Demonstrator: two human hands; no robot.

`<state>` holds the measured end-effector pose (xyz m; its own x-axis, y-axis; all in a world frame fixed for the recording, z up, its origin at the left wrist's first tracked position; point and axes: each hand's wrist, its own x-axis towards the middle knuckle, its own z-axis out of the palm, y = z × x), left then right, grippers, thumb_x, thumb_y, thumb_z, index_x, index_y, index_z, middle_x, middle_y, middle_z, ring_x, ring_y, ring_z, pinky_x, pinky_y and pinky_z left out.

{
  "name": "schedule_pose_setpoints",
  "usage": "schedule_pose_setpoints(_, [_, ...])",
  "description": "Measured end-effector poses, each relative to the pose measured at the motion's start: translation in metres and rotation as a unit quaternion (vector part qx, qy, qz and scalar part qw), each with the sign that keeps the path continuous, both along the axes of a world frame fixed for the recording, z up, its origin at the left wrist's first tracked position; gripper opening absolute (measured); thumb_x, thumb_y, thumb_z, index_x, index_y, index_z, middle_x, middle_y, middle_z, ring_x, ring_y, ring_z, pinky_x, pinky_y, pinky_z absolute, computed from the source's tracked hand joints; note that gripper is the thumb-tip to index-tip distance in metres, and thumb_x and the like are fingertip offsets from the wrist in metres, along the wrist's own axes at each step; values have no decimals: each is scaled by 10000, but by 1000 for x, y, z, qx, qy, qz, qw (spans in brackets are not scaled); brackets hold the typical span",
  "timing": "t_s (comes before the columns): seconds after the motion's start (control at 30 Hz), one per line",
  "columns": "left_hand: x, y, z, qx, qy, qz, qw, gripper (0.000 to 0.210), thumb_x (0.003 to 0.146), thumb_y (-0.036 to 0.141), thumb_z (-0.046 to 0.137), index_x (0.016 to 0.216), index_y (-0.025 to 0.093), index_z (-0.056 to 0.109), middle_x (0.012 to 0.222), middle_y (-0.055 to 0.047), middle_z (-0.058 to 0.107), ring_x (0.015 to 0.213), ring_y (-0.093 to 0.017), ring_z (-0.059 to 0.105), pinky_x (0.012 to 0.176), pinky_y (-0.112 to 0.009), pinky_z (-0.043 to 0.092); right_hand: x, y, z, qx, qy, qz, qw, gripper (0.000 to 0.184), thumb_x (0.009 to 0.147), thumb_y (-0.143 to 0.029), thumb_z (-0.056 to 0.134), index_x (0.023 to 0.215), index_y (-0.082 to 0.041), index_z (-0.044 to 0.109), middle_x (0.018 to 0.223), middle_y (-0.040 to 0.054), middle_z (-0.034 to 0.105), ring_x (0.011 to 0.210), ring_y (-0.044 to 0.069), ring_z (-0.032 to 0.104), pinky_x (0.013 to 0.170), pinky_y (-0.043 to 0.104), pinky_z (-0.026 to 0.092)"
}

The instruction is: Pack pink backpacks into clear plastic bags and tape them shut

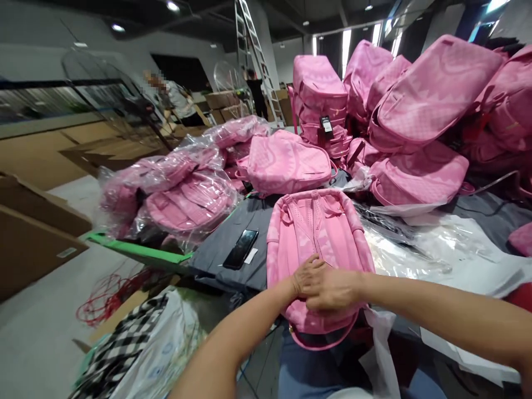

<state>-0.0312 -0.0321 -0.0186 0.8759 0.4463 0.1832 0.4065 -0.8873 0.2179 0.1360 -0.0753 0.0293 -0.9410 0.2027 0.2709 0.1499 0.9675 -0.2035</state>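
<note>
A pink patterned backpack [291, 249] lies in front of me with its shoulder straps and back panel facing up. Its top end hangs toward my lap, where a looped handle [324, 348] shows. My left hand [306, 279] and my right hand [334, 291] meet over the middle of the straps, knuckles up. Both look closed, with the fingers curled down against the backpack. The right hand overlaps part of the left, and what they pinch between them is hidden.
A black phone [241, 249] lies on the grey cloth [216, 252] to the left. Plastic-wrapped pink backpacks [191, 199] are heaped beyond it. More unwrapped backpacks [432, 94] pile up at the back right. Clear plastic bags [453, 244] cover the right side. A person [178, 102] stands farther off.
</note>
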Motion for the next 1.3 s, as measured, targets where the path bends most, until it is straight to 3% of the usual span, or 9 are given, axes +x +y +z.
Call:
schedule_pose_setpoints(0.1, [-8, -5, 3, 32, 7, 180, 983, 462, 1019, 353, 468, 1416, 145, 581, 1460, -198, 550, 1355, -369, 466, 1163, -599, 315, -12, -2, -13, 13, -89, 123, 988, 187, 839, -288, 696, 1002, -206, 655, 805, 15, 686, 702, 189, 595, 631, 312, 417])
schedule_pose_setpoints(0.23, [-10, -7, -6, 10, 21, 348, 937, 640, 1024, 596, 432, 1605, 341, 352, 1699, -130, 251, 1560, -420, 184, 1218, -677, 196, -13, 10, -49, -16, -59, 82, 995, 133, 886, -263, 611, 995, -189, 625, 820, 22, 676, 703, 177, 591, 615, 298, 399])
schedule_pose_setpoints(0.4, [-2, -10, 7, -30, 61, 375, 924, 670, 992, 650, 470, 1602, 438, 293, 1727, -66, 194, 1577, -458, 85, 1216, -733, 130, -14, 14, -64, 26, -57, 32, 998, 109, 886, -255, 584, 947, -172, 620, 836, 58, 674, 743, 198, 591, 673, 319, 420])
schedule_pose_setpoints(0.53, [1, -31, 27, -81, 118, 375, 916, 708, 995, 602, 491, 1624, 416, 225, 1744, -49, 105, 1571, -490, 32, 1202, -768, 103, -6, 6, -32, 83, -55, -4, 995, 133, 960, -225, 529, 981, -169, 648, 874, 78, 674, 760, 196, 585, 684, 320, 416])
schedule_pose_setpoints(0.67, [-3, -67, 35, -105, 130, 354, 920, 835, 947, 683, 522, 1644, 363, 192, 1743, -88, 78, 1568, -497, 47, 1187, -776, 133, 19, 26, 1, 107, 18, -231, 967, 255, 1000, -195, 464, 1152, -164, 667, 1072, 133, 687, 966, 241, 617, 848, 374, 465])
schedule_pose_setpoints(0.8, [-14, -76, 50, -84, 131, 292, 944, 934, 872, 805, 533, 1627, 307, 301, 1671, -156, 324, 1458, -490, 372, 1191, -741, 157, 35, 46, -4, 35, 24, -477, 878, 480, 1009, -273, 488, 1460, -115, 529, 1518, 210, 503, 1406, 349, 439, 1151, 519, 353])
schedule_pose_setpoints(0.93, [-10, -33, 60, -15, 70, 261, 963, 781, 966, 707, 465, 1601, 259, 378, 1353, -154, 675, 1255, -376, 587, 1228, -682, 103, 30, 42, -38, -57, -9, -511, 857, 551, 1047, -336, 443, 1545, -100, 453, 1623, 205, 381, 1527, 364, 298, 1237, 551, 253])
schedule_pose_setpoints(1.1, [20, 18, 40, -17, 50, 386, 921, 686, 971, 623, 525, 1588, 360, 382, 1718, -95, 217, 1569, -481, 78, 1199, -739, 116, 29, 42, -44, -62, 76, -502, 859, 452, 1038, -280, 456, 1450, -134, 567, 1529, 190, 519, 1450, 320, 447, 1197, 530, 360])
schedule_pose_setpoints(1.3, [20, 11, 14, -35, 82, 393, 915, 717, 963, 657, 521, 1599, 385, 331, 1732, -89, 151, 1559, -519, 26, 1208, -727, 113, 106, 41, -2, -41, 159, -570, 805, 329, 1048, -245, 443, 1313, -211, 635, 1278, 113, 682, 1190, 232, 634, 1045, 387, 489])
